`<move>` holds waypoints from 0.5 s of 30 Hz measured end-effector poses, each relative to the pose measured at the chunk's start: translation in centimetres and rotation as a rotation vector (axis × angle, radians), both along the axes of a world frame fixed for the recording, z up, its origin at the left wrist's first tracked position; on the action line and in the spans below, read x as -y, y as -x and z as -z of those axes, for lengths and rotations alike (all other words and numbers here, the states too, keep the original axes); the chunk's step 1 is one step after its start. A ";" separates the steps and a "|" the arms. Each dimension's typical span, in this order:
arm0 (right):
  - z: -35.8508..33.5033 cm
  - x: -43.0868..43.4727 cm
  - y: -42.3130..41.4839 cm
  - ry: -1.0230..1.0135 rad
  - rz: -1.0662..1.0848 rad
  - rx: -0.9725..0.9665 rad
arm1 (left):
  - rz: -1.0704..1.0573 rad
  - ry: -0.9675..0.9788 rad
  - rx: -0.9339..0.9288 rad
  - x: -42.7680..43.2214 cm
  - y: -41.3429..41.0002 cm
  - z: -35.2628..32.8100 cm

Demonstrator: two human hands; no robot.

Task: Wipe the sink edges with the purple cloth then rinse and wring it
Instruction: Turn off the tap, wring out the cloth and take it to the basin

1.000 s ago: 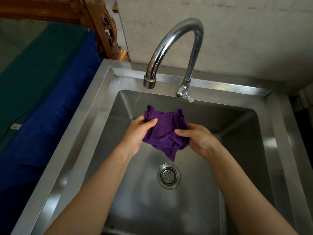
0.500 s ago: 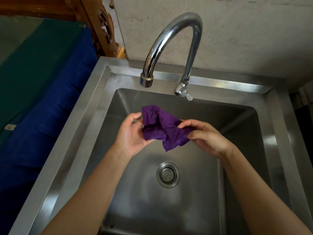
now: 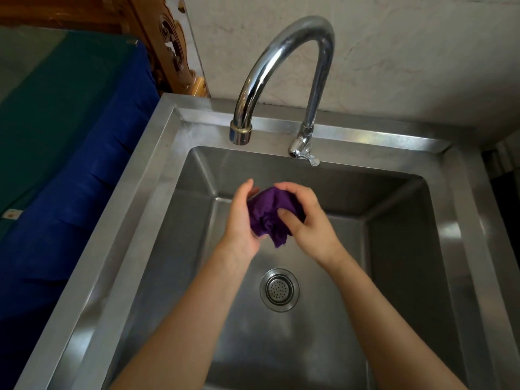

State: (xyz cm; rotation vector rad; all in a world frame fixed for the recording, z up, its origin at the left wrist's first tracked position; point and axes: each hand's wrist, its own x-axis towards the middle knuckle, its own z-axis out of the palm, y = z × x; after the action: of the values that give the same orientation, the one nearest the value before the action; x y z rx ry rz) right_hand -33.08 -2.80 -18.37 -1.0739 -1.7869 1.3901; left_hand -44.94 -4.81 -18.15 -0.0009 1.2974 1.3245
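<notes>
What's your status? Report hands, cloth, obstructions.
Left hand and right hand both grip the purple cloth, bunched, above the sink basin. No water visible from the faucet. Nothing in the way.

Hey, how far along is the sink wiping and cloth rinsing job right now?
Wiping looks over: neither hand touches the sink rim. In hand: the left hand and right hand bunch the purple cloth over the basin. No water runs from the tap, so I cannot tell if it's rinsed; wringing looks left.
</notes>
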 end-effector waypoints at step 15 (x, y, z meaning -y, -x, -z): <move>0.0 -0.3 3.7 -0.426 0.316 0.455 | -0.207 0.024 -0.624 -0.7 -2.1 0.8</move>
State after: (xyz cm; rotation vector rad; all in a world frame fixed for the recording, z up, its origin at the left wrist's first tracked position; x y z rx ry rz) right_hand -36.76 -2.49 -18.33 -1.4256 -1.9904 0.5667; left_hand -42.83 -4.11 -18.96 0.2881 1.8767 1.5506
